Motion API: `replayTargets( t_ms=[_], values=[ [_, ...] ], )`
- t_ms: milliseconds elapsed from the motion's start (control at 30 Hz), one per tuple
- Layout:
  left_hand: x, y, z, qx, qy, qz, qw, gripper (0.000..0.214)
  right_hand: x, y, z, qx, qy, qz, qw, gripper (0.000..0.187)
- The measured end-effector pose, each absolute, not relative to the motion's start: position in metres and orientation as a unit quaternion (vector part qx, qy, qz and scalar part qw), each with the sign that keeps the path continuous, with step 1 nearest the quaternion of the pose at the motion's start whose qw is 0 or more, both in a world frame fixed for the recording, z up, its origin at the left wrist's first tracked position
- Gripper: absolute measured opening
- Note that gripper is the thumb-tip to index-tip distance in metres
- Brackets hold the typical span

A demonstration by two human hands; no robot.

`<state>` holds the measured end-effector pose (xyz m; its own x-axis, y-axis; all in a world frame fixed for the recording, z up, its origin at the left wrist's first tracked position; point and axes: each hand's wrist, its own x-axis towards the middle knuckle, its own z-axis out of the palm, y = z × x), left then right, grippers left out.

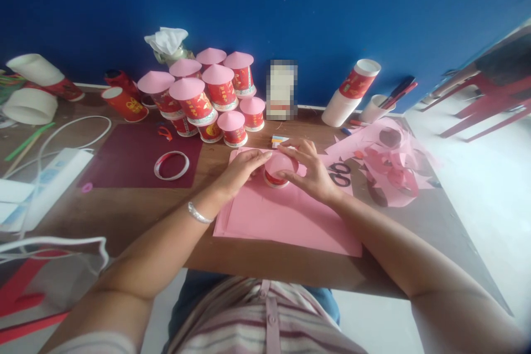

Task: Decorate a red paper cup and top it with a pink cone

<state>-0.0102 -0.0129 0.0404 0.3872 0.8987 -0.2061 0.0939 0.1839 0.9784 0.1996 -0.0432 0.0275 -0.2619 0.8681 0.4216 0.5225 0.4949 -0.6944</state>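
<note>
Between my hands a pink paper cone (279, 164) sits on top of a small red paper cup (274, 181), which stands on a stack of pink paper sheets (286, 221). My left hand (249, 168) presses the cone's left edge, thumb and fingers close together. Curved round the cone's right side, my right hand (310, 171) holds it with the thumb in front and the fingers behind. A pair of scissors (340, 175) with dark handles lies just right of my right hand, its blades hidden.
Several red cups with pink cone roofs (193, 105) stand at the back left. A cut cup ring (171, 166) rests on a maroon sheet (124, 160). Pink paper scraps (392, 168) lie right, before a pen cup (375, 108) and stacked cups (350, 94). A white cable (53, 240) loops left.
</note>
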Motion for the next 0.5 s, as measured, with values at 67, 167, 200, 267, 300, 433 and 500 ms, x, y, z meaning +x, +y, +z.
replayTargets(
  t_ms=[67, 167, 200, 267, 300, 433, 500],
  values=[
    [-0.0091, -0.0127, 0.0389, 0.539, 0.447, 0.329, 0.634, 0.049, 0.1995, -0.0434, 0.0277, -0.453, -0.765, 0.216, 0.403, 0.055],
    [-0.0076, -0.0130, 0.0381, 0.516, 0.435, 0.346, 0.652, 0.048, 0.1994, -0.0435, 0.0281, -0.450, -0.766, 0.220, 0.403, 0.056],
    [-0.0073, -0.0131, 0.0381, 0.508, 0.429, 0.352, 0.658, 0.048, 0.1993, -0.0435, 0.0283, -0.449, -0.765, 0.222, 0.404, 0.056],
    [-0.0069, -0.0130, 0.0376, 0.496, 0.419, 0.360, 0.670, 0.047, 0.1991, -0.0434, 0.0283, -0.448, -0.762, 0.231, 0.406, 0.055],
    [-0.0067, -0.0128, 0.0372, 0.490, 0.417, 0.362, 0.674, 0.047, 0.1990, -0.0434, 0.0282, -0.447, -0.760, 0.237, 0.407, 0.055],
    [-0.0038, -0.0106, 0.0346, 0.480, 0.414, 0.378, 0.675, 0.043, 0.1986, -0.0434, 0.0273, -0.448, -0.752, 0.252, 0.412, 0.056],
    [-0.0007, -0.0088, 0.0343, 0.473, 0.413, 0.395, 0.671, 0.044, 0.1985, -0.0434, 0.0267, -0.448, -0.751, 0.252, 0.414, 0.056]
  ],
)
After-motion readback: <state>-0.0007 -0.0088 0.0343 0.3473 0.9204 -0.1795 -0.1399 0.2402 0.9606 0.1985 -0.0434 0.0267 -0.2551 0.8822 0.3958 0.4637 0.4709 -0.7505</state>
